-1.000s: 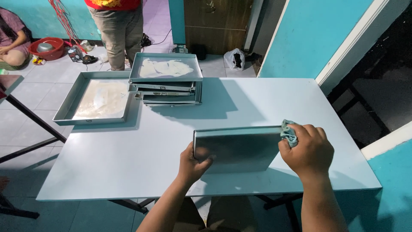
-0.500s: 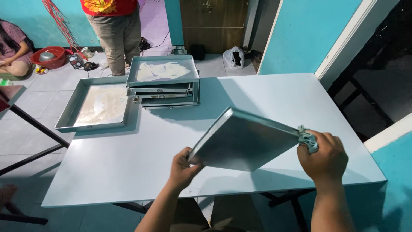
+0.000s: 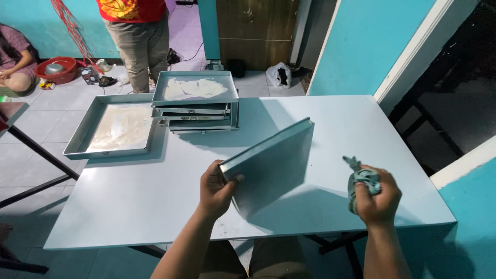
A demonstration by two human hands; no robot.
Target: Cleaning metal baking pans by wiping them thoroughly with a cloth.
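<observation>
My left hand grips the near corner of a grey metal tray and holds it tilted up on edge above the pale blue table, its underside facing me. To the right, apart from the tray, my right hand is closed around a crumpled grey-green cloth.
A stack of metal trays, the top one dusted white, stands at the table's far side. A single floured tray lies beside it at the left. A person in a red shirt stands beyond the table; another sits on the floor.
The tray went from flat on the table to steeply tilted. My right hand let go of its right edge and moved away with the cloth; my left hand kept its grip.
</observation>
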